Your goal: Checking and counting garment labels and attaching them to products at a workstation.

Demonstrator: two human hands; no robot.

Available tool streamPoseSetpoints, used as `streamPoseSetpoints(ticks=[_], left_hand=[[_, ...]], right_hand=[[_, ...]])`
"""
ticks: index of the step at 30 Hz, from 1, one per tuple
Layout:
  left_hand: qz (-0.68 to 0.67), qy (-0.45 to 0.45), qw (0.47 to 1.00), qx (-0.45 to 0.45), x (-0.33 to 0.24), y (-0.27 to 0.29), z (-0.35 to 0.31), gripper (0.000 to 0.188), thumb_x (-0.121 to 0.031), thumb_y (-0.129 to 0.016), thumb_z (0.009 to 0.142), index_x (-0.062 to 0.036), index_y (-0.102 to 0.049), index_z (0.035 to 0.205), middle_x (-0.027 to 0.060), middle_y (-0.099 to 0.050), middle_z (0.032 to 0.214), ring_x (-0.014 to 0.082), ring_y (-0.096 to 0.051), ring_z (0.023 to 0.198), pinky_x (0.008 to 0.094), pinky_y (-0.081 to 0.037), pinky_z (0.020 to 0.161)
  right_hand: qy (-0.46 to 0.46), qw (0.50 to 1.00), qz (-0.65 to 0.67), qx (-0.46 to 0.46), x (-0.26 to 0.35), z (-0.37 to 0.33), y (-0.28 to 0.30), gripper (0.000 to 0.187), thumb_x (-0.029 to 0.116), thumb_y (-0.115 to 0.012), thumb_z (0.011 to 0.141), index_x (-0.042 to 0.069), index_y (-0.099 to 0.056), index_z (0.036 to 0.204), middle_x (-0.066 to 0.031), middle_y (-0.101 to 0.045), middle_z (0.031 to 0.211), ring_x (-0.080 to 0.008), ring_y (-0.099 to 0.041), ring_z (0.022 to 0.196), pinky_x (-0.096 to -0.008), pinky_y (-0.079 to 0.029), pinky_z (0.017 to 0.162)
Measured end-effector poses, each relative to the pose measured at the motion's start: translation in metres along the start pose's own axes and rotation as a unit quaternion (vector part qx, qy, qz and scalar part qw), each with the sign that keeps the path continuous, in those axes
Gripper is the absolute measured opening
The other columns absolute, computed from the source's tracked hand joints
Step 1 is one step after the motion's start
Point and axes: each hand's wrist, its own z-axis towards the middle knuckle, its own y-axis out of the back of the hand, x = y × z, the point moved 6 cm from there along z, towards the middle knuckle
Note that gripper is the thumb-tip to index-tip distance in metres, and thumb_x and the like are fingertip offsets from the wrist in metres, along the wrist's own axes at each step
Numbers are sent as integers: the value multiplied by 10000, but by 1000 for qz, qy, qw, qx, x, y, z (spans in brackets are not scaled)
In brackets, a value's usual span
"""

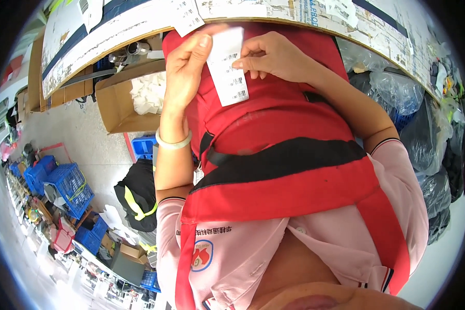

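Observation:
A white strip of barcode labels (227, 75) hangs in front of my red apron (274, 124), just short of the table edge. My left hand (190, 64) is closed on its upper left side, with the thumb pointing up and the fingertips blurred. At the strip's right edge, about halfway down, my right hand (271, 57) has its thumb and index finger pinched together, touching the paper. The lower end of the strip dangles free. Another white label sheet (187, 19) lies over the table edge beyond my left hand.
The worn white table (274, 13) curves across the far side. Below it on the left stands a cardboard box (111, 106) holding white paper scraps (150, 93). Plastic bags (421, 129) fill the right side. Blue crates (70, 188) and a black bundle (138, 194) are on the left.

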Motion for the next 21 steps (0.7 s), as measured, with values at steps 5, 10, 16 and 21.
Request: streamPoseSetpoints(ticks=[5,10,16,21], left_hand=[[9,12,999,52,11,1,-5,488,-161,-594,1000,-46,-445,1451,13,-649,894,73,-567,841,233,-477,781],[39,-53,998,-2,-6,-5,-6,456,-149,-597,996,-65,-490,1432,26,-665,1000,78,-576,908,229,-478,814],[26,96,990,101,23,-9,1,276,-100,-708,910,-8,-690,1170,48,-705,1017,84,-619,891,214,-501,786],[29,163,980,106,53,-8,0,229,-48,-756,852,25,-715,1065,34,-690,875,69,-580,667,204,-478,599]], right_hand=[[38,995,58,-71,6,-6,7,224,236,-683,929,16,-675,890,-4,-623,713,-57,-577,636,-215,-465,568],[4,999,44,-16,-5,-8,6,217,229,-683,929,15,-672,895,0,-616,717,-55,-575,633,-213,-463,568],[29,998,49,-37,-5,-7,11,193,208,-685,927,16,-669,909,1,-613,737,-54,-568,651,-213,-461,577],[39,994,74,-68,-16,-2,17,138,150,-660,941,14,-669,924,-4,-621,791,-60,-561,703,-211,-466,637]])
